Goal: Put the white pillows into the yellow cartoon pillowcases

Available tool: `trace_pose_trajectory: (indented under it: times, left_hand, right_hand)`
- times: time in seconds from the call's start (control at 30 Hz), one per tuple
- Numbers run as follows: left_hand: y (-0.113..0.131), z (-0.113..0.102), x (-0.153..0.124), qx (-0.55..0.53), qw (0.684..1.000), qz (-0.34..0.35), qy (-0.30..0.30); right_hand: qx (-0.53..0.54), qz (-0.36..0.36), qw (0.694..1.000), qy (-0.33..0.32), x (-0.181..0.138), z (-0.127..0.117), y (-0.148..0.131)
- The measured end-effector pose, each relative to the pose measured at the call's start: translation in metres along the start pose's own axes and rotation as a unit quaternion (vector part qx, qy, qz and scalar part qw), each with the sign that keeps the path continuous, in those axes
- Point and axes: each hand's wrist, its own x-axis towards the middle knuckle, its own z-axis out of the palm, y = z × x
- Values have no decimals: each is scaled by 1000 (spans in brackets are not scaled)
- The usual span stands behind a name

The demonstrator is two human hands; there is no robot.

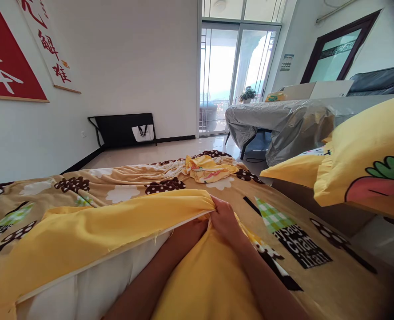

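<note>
A yellow duvet cover (117, 222) lies across the bed, its open edge lifted over the white duvet (93, 284) inside. My right hand (225, 218) grips the cover's edge at its corner, fingers closed on the cloth. My left forearm (170, 262) reaches under the cover; the hand itself is hidden inside the fabric. The patterned tan outer side (123, 178) of the cover, with flowers and trees, spreads over the bed beyond.
A crumpled yellow cloth (206, 169) lies at the bed's far end. Yellow pillows (366, 151) sit at the right. A table under grey plastic (283, 120) stands by the glass balcony door (230, 75). A black folded frame (123, 129) leans on the wall.
</note>
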Motion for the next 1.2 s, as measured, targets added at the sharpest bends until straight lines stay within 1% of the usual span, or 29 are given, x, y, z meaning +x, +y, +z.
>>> trace_pose_trajectory:
  times: [0.07,0.13,0.27,0.47,0.57,0.67,0.77,0.87,0.93,1.07,1.2]
  left_hand:
    - [2,-4,-3,-20,999,4,48]
    - [3,-6,-6,-29,997,18,73]
    - [3,-6,-9,-31,994,37,97]
    - [1,0,-12,6,983,43,177]
    - [0,2,-13,19,982,44,184]
    - [0,3,-14,36,981,25,191]
    - [1,4,-15,48,975,10,216]
    - [1,3,-17,47,975,15,219]
    - [1,2,-17,45,976,23,211]
    - [0,2,-17,47,977,30,205]
    - [0,6,-17,103,967,13,234]
  right_hand:
    - [-38,4,999,6,0,0,-1]
    - [-54,0,998,10,-1,0,-1]
    - [-43,-17,999,18,-2,0,-2]
    - [-22,-17,999,20,-2,0,-3]
    - [18,-14,1000,16,-2,0,-3]
    - [102,-17,995,10,-1,1,-5]
    - [203,-23,979,-1,0,4,-6]
    - [273,-20,962,-12,0,6,-6]
    - [292,-15,956,-17,1,7,-6]
    - [297,-10,955,-18,1,6,-6]
    - [303,-12,953,-9,1,7,-7]
